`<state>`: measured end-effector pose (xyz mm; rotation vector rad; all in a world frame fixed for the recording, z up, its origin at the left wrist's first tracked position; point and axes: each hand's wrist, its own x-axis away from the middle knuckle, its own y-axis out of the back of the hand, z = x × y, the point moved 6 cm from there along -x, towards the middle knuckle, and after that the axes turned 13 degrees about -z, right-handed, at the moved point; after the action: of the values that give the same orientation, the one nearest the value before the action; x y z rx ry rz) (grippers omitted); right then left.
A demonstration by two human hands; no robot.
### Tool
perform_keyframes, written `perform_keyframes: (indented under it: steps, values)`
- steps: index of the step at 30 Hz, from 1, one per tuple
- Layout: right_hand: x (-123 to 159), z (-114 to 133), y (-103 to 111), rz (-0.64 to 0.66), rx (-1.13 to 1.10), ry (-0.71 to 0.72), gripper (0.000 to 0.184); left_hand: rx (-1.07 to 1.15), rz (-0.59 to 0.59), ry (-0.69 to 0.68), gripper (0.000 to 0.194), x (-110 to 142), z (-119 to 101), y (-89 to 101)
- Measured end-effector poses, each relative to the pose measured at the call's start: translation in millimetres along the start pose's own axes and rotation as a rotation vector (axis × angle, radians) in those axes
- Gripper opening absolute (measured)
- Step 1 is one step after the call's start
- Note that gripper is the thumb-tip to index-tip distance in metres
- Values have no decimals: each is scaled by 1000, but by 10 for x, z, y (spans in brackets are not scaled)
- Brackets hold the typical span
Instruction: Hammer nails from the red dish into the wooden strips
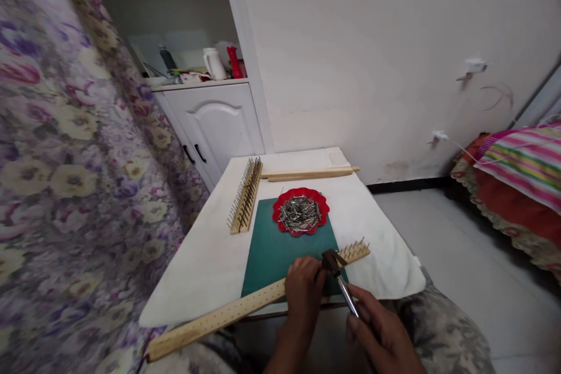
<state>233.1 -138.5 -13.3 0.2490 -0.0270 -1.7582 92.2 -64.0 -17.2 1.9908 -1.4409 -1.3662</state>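
Observation:
My left hand (304,291) rests curled on a long wooden strip (228,314) that lies slanted across the green mat (280,245). Its fingers are pinched at the strip, just beside the hammer head; what they pinch is too small to see. My right hand (380,332) grips the metal handle of a small hammer (337,272), whose dark head sits over the strip. Several nails stand in the strip's right end (356,250). A red scalloped dish (300,211) full of nails sits at the mat's far edge.
A second wooden strip studded with nails (246,194) lies at the table's left. Plain wooden strips (309,173) lie at the far edge. The table has a white cover (205,257). A floral curtain (65,158) hangs left, a white cabinet (214,123) behind, a bed (521,187) right.

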Motion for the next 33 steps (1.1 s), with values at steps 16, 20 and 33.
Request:
perform_keyframes:
  steps: [16,20,33]
  values:
    - [-5,12,-24,36,68,17,38,-31,3,-11,19,12,6,-7]
    - [1,-28,-29,26,76,31,38,-34,0,-11,18,15,15,-15]
    - [63,-216,-8,-93,-209,-215,47,62,-6,-23,10,26,3,19]
